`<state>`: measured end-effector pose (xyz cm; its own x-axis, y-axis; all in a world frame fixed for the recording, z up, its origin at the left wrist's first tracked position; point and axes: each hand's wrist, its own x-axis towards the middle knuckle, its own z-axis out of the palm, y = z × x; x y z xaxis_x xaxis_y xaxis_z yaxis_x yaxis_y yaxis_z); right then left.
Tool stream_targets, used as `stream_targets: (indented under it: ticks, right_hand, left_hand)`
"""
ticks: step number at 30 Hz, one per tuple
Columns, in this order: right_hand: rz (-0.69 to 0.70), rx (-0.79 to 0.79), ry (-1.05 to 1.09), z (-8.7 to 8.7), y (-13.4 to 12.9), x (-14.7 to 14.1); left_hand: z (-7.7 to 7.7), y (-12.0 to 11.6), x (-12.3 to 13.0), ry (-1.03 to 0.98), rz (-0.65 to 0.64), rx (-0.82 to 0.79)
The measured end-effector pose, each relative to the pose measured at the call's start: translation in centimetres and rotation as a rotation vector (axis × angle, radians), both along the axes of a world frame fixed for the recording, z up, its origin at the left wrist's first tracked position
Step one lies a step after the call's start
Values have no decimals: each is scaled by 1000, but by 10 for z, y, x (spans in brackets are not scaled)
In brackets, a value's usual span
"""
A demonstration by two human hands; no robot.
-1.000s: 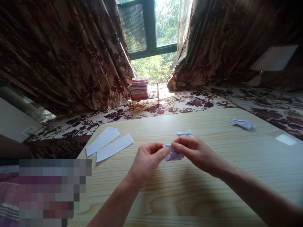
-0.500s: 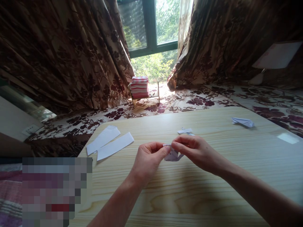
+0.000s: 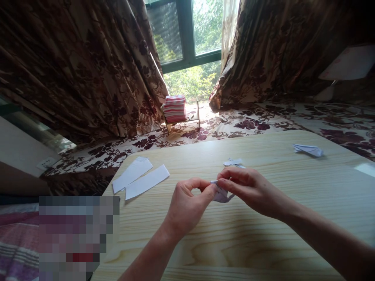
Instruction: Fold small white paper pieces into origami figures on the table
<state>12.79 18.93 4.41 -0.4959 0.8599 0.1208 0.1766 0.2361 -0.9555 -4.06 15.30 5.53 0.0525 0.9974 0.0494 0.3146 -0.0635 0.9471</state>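
Above the middle of the wooden table, a small folded piece of paper [image 3: 222, 194] with some print on it is pinched between both hands. My left hand [image 3: 190, 203] grips its left edge with thumb and index finger. At its upper edge, my right hand [image 3: 249, 189] closes thumb and fingertips on it, covering part of the paper. Just beyond my right hand lie small paper scraps [image 3: 233, 161]. Two flat white paper strips [image 3: 147, 182] rest side by side at the left of the table.
A folded paper piece [image 3: 308, 150] lies at the table's far right. Behind the wooden table [image 3: 263, 253], a small rack [image 3: 184, 123] holds stacked striped cloths [image 3: 175, 108] near the window. A lamp [image 3: 347, 64] stands at the back right. A blurred patch covers the lower left.
The view has shifted slightly, so the table and its papers appear farther right. My left thumb and index finger have moved closer to my right fingertips; both hands still pinch the folded paper.
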Motion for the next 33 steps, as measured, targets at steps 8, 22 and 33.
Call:
stream_targets:
  ticks: [8,22,33]
  right_hand:
    - [34,-21,-63,4,-4,-4]
    - [-46,-106,98,0,5,2]
    - [-12,118,65,4,5,1]
  left_hand:
    - [2,-3,2,255,32,266]
    - [-1,-2,-2,120,-92,168]
    - [-1,-5,0,197,-46,255]
